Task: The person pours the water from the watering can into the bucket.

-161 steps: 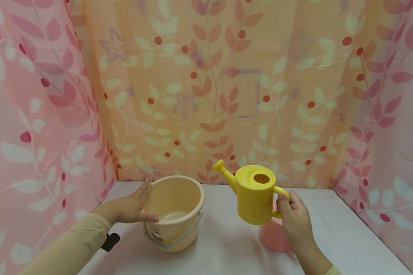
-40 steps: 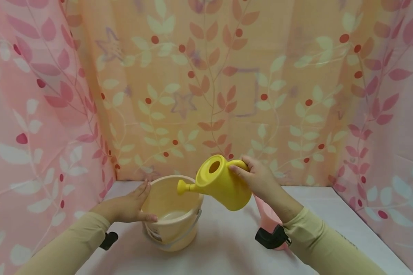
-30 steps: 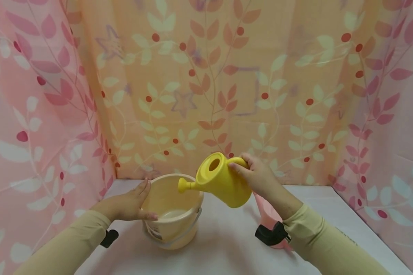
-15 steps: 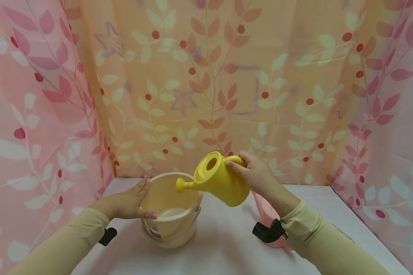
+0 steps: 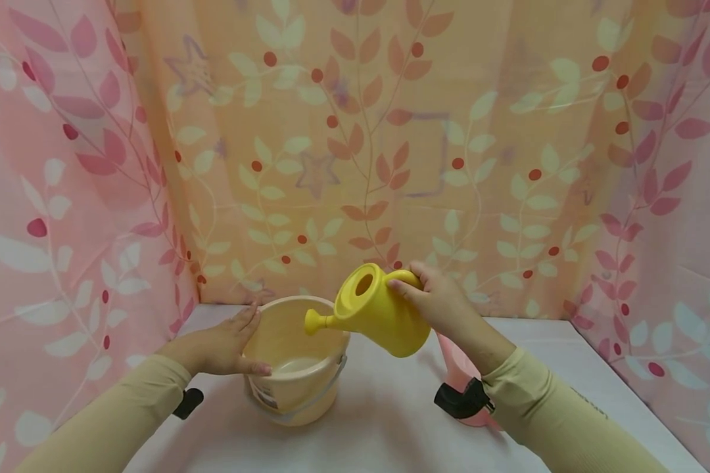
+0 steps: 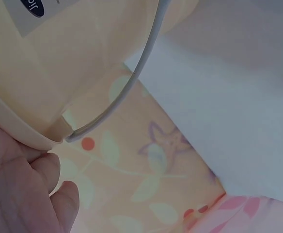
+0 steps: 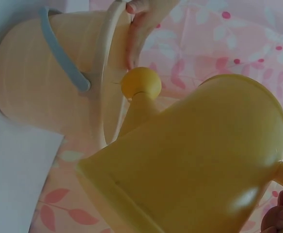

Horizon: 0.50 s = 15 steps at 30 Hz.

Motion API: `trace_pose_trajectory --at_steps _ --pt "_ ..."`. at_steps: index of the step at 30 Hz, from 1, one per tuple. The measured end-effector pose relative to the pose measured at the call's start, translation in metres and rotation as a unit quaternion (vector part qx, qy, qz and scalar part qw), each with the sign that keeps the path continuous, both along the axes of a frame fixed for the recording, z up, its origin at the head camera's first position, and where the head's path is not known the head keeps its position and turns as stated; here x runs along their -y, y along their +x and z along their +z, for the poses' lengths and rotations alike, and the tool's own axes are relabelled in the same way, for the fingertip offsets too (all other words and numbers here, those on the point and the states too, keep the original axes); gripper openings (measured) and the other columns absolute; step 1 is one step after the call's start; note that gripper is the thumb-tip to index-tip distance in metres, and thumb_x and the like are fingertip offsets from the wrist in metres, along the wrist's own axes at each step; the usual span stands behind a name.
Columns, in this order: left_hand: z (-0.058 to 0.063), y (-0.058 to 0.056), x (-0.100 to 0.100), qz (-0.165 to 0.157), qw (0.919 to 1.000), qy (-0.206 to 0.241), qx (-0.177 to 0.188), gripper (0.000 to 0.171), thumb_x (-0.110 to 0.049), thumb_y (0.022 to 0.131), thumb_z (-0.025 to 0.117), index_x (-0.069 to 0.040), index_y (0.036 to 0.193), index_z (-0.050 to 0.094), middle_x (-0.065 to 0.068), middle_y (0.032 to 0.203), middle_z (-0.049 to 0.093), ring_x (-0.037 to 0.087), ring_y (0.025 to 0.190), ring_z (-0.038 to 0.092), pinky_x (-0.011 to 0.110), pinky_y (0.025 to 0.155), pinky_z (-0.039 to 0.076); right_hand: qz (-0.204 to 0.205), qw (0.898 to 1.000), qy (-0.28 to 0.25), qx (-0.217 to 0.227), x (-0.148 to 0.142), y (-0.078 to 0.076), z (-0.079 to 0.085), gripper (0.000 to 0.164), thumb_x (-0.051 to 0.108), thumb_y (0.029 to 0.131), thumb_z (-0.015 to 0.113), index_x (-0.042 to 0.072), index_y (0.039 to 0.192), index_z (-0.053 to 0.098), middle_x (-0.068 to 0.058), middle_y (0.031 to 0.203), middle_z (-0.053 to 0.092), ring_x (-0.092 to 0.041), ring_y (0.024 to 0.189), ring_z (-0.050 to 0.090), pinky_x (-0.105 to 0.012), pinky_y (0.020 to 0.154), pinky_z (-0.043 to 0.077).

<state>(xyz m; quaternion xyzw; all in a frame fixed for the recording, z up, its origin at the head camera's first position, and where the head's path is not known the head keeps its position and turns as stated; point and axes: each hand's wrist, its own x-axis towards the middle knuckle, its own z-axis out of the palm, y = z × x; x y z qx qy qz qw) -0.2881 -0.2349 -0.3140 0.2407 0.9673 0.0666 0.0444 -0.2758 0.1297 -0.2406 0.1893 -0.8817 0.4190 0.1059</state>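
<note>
A cream bucket (image 5: 307,380) with a grey bail handle hanging down its front stands upright on the table. My left hand (image 5: 221,348) rests on its left rim, fingers stretched along the edge and thumb over the near side. With my right hand (image 5: 444,302) I grip the handle of a yellow watering can (image 5: 390,318), held in the air and tilted to the left. Its spout head (image 5: 313,322) is over the bucket's opening, also seen in the right wrist view, where the can's body (image 7: 195,160) fills the middle. In the left wrist view, my fingertips (image 6: 66,196) lie at the bucket's rim.
A pink object (image 5: 457,360) stands on the white table (image 5: 384,427) behind my right wrist, partly hidden. Black wrist mounts (image 5: 461,399) stick out from both sleeves. Leaf-patterned curtains (image 5: 355,164) enclose the table at the back and both sides.
Earlier the watering can was upright at the right, beside the pink object; it has moved left and tipped over the bucket. Over the last second it has hardly moved. The left hand stays on the rim.
</note>
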Motion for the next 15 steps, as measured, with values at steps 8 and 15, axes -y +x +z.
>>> trace_pose_trajectory --at_steps 8,15 --pt "-0.0016 -0.0043 -0.0002 -0.007 0.9997 -0.021 -0.013 0.115 -0.076 0.070 0.050 0.011 0.140 0.021 0.028 0.147 0.012 0.042 0.136 0.011 0.058 0.106 0.014 -0.006 1.000 0.011 -0.001 -0.0003 -0.0005 -0.0015 0.036 0.049 0.083 0.058 0.014 0.087 0.054 -0.006 0.072 0.048 -0.022 0.070 0.050 -0.030 0.059 0.044" --pt "-0.0064 -0.0069 0.0019 -0.010 0.9988 -0.037 -0.031 0.116 -0.078 0.069 0.046 0.010 0.140 0.022 0.027 0.148 0.013 0.040 0.136 0.013 0.055 0.106 0.017 0.010 1.000 0.005 -0.001 0.0035 0.0011 0.0012 0.035 0.047 0.084 0.058 0.012 0.084 0.051 -0.006 0.070 0.046 -0.022 0.068 0.050 -0.030 0.059 0.044"
